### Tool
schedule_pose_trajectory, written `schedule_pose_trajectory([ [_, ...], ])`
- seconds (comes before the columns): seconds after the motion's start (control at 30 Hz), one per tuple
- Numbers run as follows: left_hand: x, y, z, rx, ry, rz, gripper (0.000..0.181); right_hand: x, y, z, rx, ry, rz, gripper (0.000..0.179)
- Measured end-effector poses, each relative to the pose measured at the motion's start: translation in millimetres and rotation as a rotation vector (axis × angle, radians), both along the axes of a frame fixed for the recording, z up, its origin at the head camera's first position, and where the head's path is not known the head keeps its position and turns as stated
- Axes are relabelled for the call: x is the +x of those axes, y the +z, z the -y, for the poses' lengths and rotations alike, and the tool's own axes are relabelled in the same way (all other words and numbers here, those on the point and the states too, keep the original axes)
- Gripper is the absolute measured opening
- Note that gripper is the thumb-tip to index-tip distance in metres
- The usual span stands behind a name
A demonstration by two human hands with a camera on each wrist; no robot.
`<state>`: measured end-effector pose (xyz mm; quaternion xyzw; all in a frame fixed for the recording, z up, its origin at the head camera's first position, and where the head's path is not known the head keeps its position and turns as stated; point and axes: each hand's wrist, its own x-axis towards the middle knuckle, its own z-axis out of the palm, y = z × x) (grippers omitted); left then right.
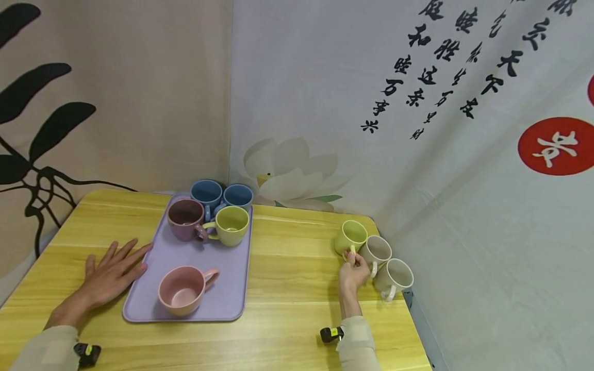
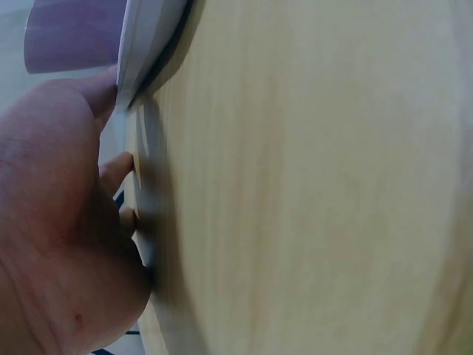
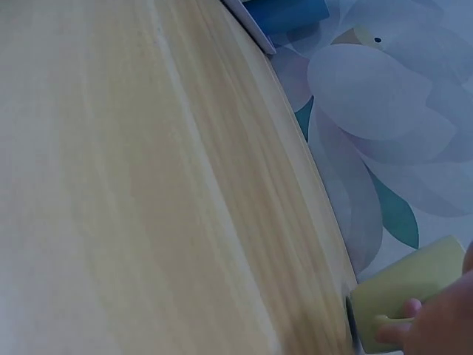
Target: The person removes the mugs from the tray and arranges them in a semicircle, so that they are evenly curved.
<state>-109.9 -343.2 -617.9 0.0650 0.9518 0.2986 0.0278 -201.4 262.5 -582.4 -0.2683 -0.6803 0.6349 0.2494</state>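
Note:
My right hand point(image 1: 355, 273) pinches the handle of a yellow-green mug point(image 1: 351, 238) at the right side of the table. In the right wrist view that mug point(image 3: 406, 296) shows at the lower right corner, its handle between the fingers. Just beside it stand two off-white mugs, one point(image 1: 377, 250) behind the other point(image 1: 394, 278). On the left, my left hand point(image 1: 109, 275) lies with fingers spread, fingertips at the left edge of a lavender tray point(image 1: 227, 288). A pink mug point(image 1: 182, 291) stands at the tray's front, its handle pointing right.
At the tray's back are two blue mugs, one point(image 1: 206, 192) left of the other point(image 1: 238, 196), with a mauve mug point(image 1: 185, 220) and another yellow-green mug point(image 1: 232, 226) before them. A printed curtain point(image 1: 301, 103) hangs behind the wooden table point(image 1: 297, 257).

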Motion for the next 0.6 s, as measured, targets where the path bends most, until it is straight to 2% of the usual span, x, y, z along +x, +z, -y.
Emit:
schedule_pose_trajectory([
  [0.1,-0.5,-0.3,-0.1,0.000,0.001,0.002,0.065,1.6,-1.9,-1.9,-0.001,0.005,0.005,0.030],
  [0.3,-14.7,-2.0,6.7,-0.003,-0.010,0.003,0.066,0.5,-4.6,2.9,0.010,-0.010,-0.011,0.027],
  [0.5,-29.5,-3.3,14.3,-0.005,-0.032,-0.007,0.066,-3.8,-6.9,9.3,0.020,-0.058,-0.042,0.023],
  [0.6,-29.8,-4.2,14.1,-0.002,-0.035,-0.013,0.066,-3.5,-7.6,8.8,0.031,-0.058,-0.044,0.023],
])
